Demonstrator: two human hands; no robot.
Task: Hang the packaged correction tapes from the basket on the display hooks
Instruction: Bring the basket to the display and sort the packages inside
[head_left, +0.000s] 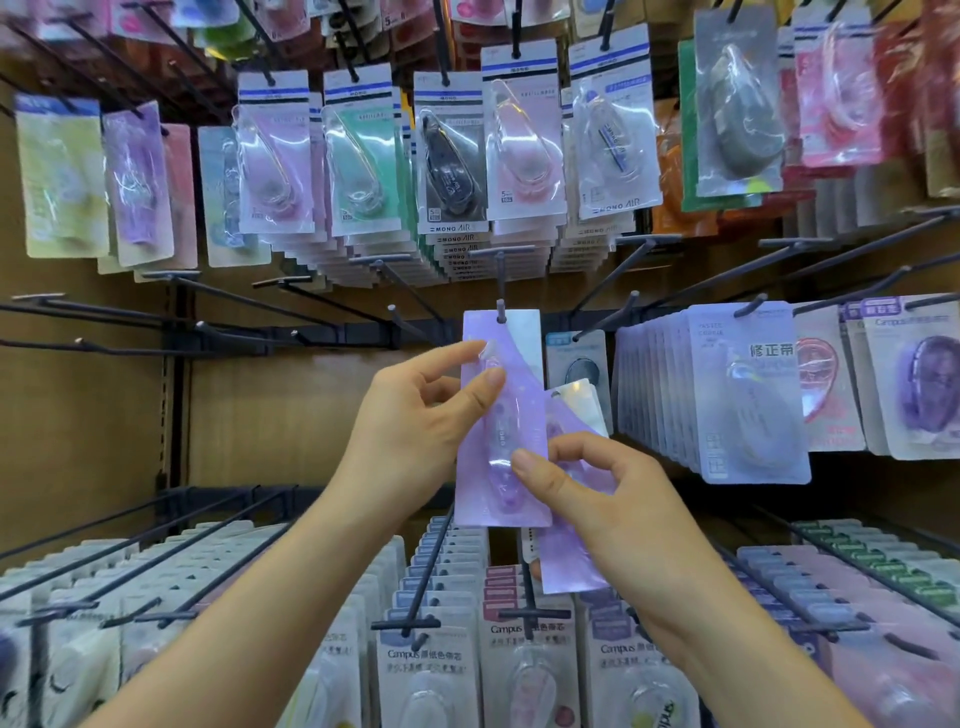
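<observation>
A purple packaged correction tape (524, 410) hangs with its top hole on the tip of a grey display hook (501, 291) in the middle row. My left hand (421, 421) pinches the pack's upper left edge between thumb and fingers. My right hand (587, 499) touches that pack's lower blister with its thumb and holds a second purple packaged tape (571, 540), tilted behind and to the right of the first. The basket is out of view.
Full hooks of packaged tapes hang above (447, 156), to the right (748, 395) and below (431, 654). Several bare hooks (156, 317) jut out at the left of the middle row, and more bare rods (156, 551) lie lower left.
</observation>
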